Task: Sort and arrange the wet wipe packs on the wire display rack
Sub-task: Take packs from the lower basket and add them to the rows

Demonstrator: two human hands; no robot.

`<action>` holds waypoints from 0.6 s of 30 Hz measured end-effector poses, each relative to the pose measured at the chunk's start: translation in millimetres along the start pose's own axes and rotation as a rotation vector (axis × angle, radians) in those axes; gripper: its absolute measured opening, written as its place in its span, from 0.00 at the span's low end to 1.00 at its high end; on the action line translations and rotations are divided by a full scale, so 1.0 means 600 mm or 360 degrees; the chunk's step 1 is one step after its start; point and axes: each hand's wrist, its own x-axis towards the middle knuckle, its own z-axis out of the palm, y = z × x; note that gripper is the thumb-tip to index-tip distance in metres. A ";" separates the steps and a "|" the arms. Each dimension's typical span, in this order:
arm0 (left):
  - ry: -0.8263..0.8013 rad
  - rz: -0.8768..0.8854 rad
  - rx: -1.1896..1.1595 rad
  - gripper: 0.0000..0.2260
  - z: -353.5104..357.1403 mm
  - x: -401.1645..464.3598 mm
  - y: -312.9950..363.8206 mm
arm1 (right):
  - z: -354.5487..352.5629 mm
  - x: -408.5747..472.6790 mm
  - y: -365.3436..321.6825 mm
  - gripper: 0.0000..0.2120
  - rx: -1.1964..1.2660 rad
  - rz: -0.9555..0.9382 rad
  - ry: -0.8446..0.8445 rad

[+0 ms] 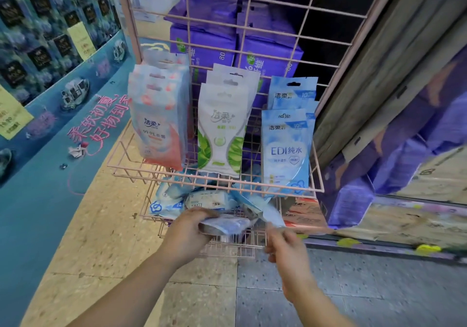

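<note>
A pink wire display rack (290, 31) carries three hanging rows of wet wipe packs: orange-and-white packs (160, 122) on the left, green-and-white packs (222, 129) in the middle, blue packs (286, 147) on the right. Below them a wire basket (151, 215) holds several loose blue and white packs (207, 199). My left hand (188, 235) grips a small stack of blue packs (227, 224) at the basket's front. My right hand (284, 247) is blurred and pinches the lower end of another blue pack (270, 213) just right of the stack.
Purple boxed tissue packs (202, 48) are stacked behind the rack. A blue display stand (50, 137) with pink lettering curves along the left. Cardboard boxes and purple wrapping (404, 150) stand at the right. Speckled floor tiles (202, 288) lie below.
</note>
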 end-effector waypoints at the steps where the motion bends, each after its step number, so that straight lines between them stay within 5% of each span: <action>1: -0.0014 -0.0095 -0.0145 0.13 -0.010 0.001 0.010 | -0.012 0.009 0.001 0.13 -0.0038 -0.0071 0.0134; 4: -0.0177 -0.0271 -0.0519 0.11 -0.045 -0.002 0.040 | -0.028 0.025 -0.008 0.07 -0.0123 -0.0141 0.0053; 10: -0.0628 -0.0498 -0.1080 0.20 -0.040 -0.067 0.065 | 0.004 -0.010 -0.018 0.08 -0.0084 -0.0037 -0.0859; 18: -0.0832 -0.0366 -0.1299 0.14 -0.084 -0.099 0.091 | -0.012 -0.037 -0.056 0.06 -0.0252 -0.0389 -0.1026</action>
